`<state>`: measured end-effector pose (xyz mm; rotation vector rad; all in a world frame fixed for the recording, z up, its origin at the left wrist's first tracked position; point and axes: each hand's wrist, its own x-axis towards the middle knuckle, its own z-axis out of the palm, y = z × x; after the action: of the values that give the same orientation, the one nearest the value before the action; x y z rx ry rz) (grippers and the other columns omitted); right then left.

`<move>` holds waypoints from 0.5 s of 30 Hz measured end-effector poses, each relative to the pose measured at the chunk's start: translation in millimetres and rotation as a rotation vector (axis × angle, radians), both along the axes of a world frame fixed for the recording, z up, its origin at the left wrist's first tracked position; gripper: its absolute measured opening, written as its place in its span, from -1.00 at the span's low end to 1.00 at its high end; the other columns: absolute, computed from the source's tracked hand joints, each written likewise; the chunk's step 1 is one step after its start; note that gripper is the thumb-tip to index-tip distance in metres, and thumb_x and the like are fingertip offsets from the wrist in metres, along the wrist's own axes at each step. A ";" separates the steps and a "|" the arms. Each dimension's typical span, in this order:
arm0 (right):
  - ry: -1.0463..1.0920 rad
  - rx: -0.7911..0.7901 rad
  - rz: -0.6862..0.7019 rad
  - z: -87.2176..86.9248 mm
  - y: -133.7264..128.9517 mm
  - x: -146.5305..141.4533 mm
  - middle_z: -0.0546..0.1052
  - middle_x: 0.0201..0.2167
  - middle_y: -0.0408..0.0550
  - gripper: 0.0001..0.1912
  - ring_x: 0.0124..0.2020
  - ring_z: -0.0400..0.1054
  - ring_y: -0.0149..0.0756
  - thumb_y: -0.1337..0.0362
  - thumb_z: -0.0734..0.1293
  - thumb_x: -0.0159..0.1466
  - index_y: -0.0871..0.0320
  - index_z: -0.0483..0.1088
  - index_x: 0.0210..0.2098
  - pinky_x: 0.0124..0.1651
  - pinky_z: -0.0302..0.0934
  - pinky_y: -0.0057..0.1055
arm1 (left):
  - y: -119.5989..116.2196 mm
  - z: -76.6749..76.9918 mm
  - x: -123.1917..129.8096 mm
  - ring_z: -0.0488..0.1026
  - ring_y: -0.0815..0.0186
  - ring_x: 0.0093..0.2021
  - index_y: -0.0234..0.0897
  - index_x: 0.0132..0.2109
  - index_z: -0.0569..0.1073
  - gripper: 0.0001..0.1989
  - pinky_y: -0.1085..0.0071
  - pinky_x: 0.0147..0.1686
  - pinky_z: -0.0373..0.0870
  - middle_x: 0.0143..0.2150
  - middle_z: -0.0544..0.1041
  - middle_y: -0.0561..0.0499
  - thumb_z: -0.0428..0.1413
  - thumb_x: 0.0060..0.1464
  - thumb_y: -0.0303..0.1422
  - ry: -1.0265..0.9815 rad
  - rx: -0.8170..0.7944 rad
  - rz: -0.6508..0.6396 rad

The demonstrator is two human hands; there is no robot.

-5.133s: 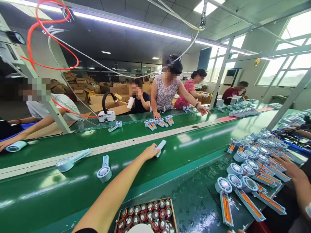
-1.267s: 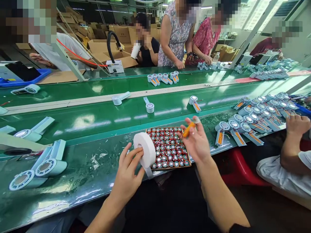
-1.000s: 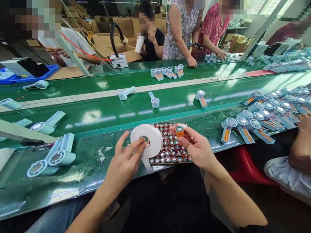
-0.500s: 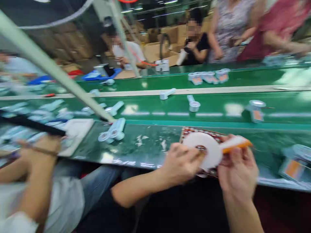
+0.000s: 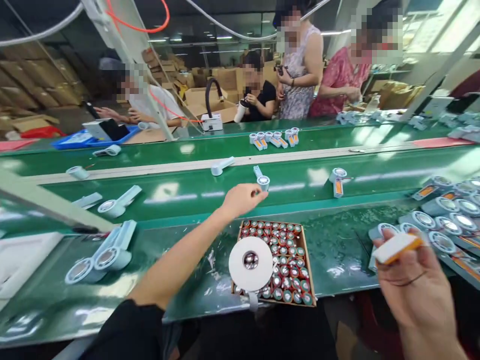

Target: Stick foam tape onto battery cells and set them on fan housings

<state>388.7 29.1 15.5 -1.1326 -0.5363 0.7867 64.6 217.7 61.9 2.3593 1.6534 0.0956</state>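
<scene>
My left hand (image 5: 245, 199) reaches over the green conveyor belt, its fingers curled with a small gap between thumb and forefinger. Just beyond the fingertips lies a light blue fan-like housing (image 5: 263, 181) with a round head and short handle; contact is unclear. My right hand (image 5: 414, 272) grips a flat white-topped orange block (image 5: 399, 248) at the right, near a group of similar housings (image 5: 422, 220). Between my arms a roll of white tape (image 5: 240, 260) lies on a cardboard box (image 5: 308, 260) packed with small red and green cylinders with metal tops.
Two housings (image 5: 112, 257) rest on the bench at the left, near a white tray (image 5: 22, 260). More housings (image 5: 273, 138) lie along the belt (image 5: 195, 192). A slanted post (image 5: 56, 195) stands at left. Several people are across the line.
My left hand has left the tape roll and moved out over the belt. My right hand has carried the white-topped orange block away from the box to the right. The view has turned right.
</scene>
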 end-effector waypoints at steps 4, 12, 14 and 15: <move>0.065 -0.099 0.082 -47.1 -2.8 -3.8 0.54 0.17 0.04 -0.34 0.12 0.51 0.00 -0.01 0.57 0.18 -0.17 0.43 0.24 0.19 0.45 -0.01 | 102.9 -4.9 63.3 0.51 -0.11 0.12 -0.35 0.09 0.58 -0.32 0.12 0.05 0.40 0.06 0.59 -0.35 0.00 0.26 0.18 0.175 -0.017 0.100; 0.037 -0.109 0.046 -43.7 -0.9 34.5 0.61 0.02 0.18 -0.25 -0.07 0.59 0.06 0.05 0.63 0.10 -0.04 0.43 0.24 0.03 0.51 0.03 | 141.0 -50.8 84.2 0.46 0.13 0.11 -0.29 -0.07 0.56 -0.72 0.06 0.15 0.40 0.06 0.55 -0.12 0.25 0.21 -0.18 0.308 -0.172 -0.236; -0.036 -0.022 0.120 -29.5 28.5 26.4 0.62 0.00 0.14 -0.29 -0.08 0.59 0.01 0.06 0.61 0.14 -0.01 0.41 0.23 0.07 0.48 0.04 | 135.4 -58.3 83.1 0.44 0.11 0.12 -0.31 -0.12 0.57 -0.75 0.06 0.15 0.39 0.03 0.56 -0.14 0.27 0.18 -0.21 0.305 -0.182 -0.310; -0.100 0.027 0.172 -24.6 49.1 19.6 0.63 -0.01 0.12 -0.32 -0.07 0.59 -0.02 0.06 0.59 0.18 0.00 0.39 0.23 0.08 0.47 0.03 | 133.3 -59.7 82.8 0.45 0.11 0.11 -0.32 -0.12 0.57 -0.75 0.05 0.15 0.39 0.02 0.56 -0.15 0.28 0.17 -0.21 0.305 -0.184 -0.331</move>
<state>408.4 78.2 -9.1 -1.1146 -0.7336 0.8717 147.5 350.9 2.2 2.5561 1.2905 -0.4782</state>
